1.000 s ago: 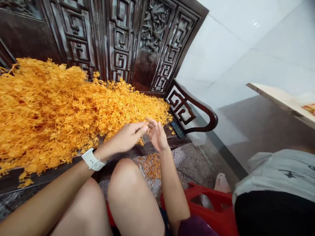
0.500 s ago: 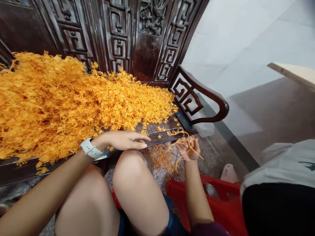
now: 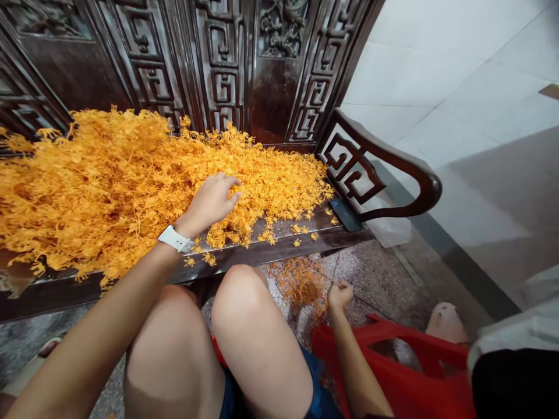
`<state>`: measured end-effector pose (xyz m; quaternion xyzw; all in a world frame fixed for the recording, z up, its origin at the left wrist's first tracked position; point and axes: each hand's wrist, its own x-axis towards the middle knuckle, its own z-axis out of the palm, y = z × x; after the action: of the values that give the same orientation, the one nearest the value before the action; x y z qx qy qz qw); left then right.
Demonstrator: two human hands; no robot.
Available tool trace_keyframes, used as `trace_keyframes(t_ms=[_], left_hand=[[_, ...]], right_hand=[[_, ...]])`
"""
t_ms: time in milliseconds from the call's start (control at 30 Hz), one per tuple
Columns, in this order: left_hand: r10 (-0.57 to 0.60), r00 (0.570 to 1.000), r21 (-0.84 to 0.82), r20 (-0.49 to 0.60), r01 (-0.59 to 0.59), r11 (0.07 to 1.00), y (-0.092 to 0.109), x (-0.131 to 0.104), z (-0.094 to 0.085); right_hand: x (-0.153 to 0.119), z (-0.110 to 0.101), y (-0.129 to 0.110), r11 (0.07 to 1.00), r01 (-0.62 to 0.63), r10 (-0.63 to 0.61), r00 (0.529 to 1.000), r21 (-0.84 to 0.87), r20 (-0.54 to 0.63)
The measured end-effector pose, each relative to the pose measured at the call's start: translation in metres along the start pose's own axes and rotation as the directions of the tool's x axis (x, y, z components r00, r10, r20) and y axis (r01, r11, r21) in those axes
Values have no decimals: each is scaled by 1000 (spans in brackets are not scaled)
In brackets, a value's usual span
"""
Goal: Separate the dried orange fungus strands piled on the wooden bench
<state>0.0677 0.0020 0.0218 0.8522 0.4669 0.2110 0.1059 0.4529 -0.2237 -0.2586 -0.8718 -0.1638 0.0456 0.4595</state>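
A large heap of small orange, spidery pieces (image 3: 126, 169) on thin stems covers the dark wooden bench seat. My left hand (image 3: 213, 198), with a white watch (image 3: 173, 237) on its wrist, reaches over the front of the heap. Its thumb and fingers are apart, and nothing shows between them. My right hand (image 3: 340, 295) is low, beyond my right knee and in front of the bench. Its fingers are curled together, and what they hold, if anything, cannot be made out. Close to it, thin orange stems (image 3: 301, 282) lie in a loose pile on the floor.
The bench has a carved dark back (image 3: 275, 99) and a curved armrest (image 3: 393, 157). A phone (image 3: 345, 213) lies at the seat's right end, beside scattered orange pieces. A red plastic stool (image 3: 406, 372) stands at the lower right, near a pale shoe (image 3: 446, 323) and a person's light clothing (image 3: 515, 331).
My left hand has moved from the seat's front edge up onto the heap. My right hand has lowered, and the orange stems it held no longer show in it. The view has shifted slightly.
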Motion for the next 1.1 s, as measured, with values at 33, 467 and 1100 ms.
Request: trace_keyframes(t_ms=[33, 467, 1100], left_hand=[[-56, 995, 57, -84, 61, 996, -9, 5, -3], [-278, 952, 29, -125, 284, 959, -61, 36, 12], [-385, 874, -75, -296, 380, 922, -95, 7, -48]], right_hand=[[9, 2, -9, 1000, 23, -23, 999, 15, -42], [-88, 34, -249, 397, 785, -918, 343, 476, 201], [-151, 159, -329, 383, 900, -740, 164, 208, 652]])
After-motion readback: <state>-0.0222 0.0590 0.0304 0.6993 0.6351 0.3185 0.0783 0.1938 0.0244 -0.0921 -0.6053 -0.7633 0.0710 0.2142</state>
